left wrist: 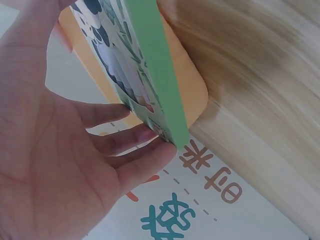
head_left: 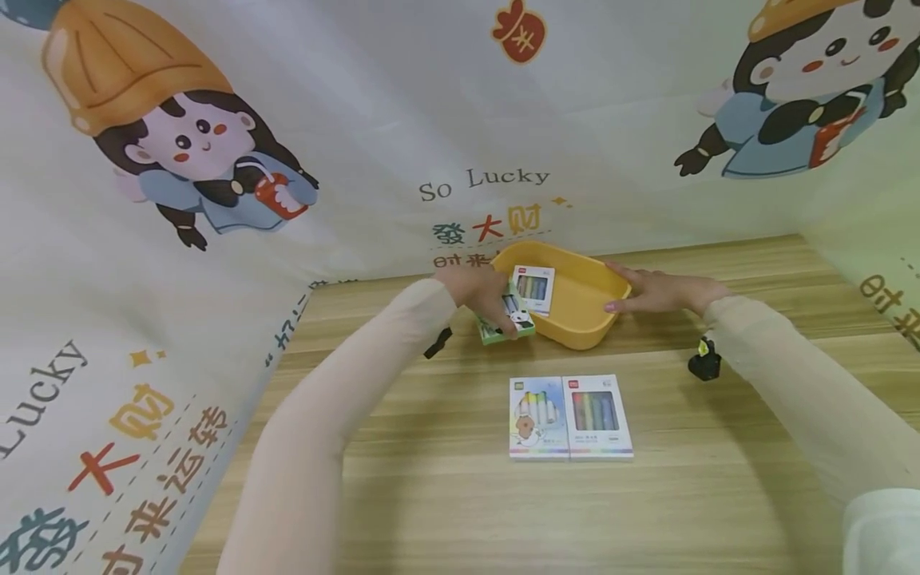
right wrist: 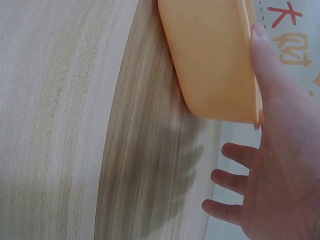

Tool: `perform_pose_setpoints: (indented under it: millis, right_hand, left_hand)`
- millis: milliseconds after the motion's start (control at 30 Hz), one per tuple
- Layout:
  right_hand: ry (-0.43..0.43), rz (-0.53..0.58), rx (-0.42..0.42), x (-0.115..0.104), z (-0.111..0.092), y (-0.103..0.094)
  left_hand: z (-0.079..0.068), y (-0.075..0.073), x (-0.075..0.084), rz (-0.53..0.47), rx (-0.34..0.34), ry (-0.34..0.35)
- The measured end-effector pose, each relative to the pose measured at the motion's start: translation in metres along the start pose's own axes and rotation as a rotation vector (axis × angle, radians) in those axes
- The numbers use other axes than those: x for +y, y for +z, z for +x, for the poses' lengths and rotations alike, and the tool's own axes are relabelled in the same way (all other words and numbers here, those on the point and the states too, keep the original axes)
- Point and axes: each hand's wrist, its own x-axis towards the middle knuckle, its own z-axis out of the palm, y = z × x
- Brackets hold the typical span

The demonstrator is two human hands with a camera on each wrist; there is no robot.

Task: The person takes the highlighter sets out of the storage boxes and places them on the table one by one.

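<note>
In the head view my left hand [head_left: 480, 297] grips a green-edged box with a panda print [head_left: 516, 316] at the left side of a yellow plastic basket [head_left: 585, 307]. Its fingertips press along the lower edge of the panda box [left wrist: 160, 75] in the left wrist view. A white box with coloured sticks in its window [head_left: 534, 287] leans inside the basket at its left end. My right hand [head_left: 657, 291] holds the basket's right end. In the right wrist view its thumb lies over the basket rim [right wrist: 245, 30], while three fingers stretch out beyond it.
Two flat white boxes lie side by side nearer me: one with a cartoon and coloured pens [head_left: 537, 419], one with a window of coloured sticks [head_left: 598, 418]. They rest on the wood-grain table [head_left: 446, 495]. A printed cloth [head_left: 374, 160] stands close behind the basket.
</note>
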Motion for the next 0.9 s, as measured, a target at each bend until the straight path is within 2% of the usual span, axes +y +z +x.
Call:
perform_pose_setpoints:
  millis: [167,400,667,767,900]
  right_hand:
    - [-0.003,-0.006,0.008,-0.001,-0.002,-0.002]
    - [0.019,-0.003,-0.004,0.001,0.000,0.000]
    - [0.010,-0.003,-0.006,-0.002,-0.001,0.000]
    - [0.013,-0.007,0.000,-0.002,-0.001,0.000]
    - [0.018,-0.001,-0.005,-0.003,-0.001,0.000]
  left_hand:
    - [-0.008,0.000,0.001,0.010,-0.021,-0.006]
    - [-0.020,0.003,0.001,0.063,0.023,0.031]
    - [-0.028,0.018,-0.002,0.110,0.007,0.035]
    - [-0.032,0.023,-0.001,0.033,-0.010,0.032]
    - [-0.038,0.029,0.000,-0.071,0.001,0.040]
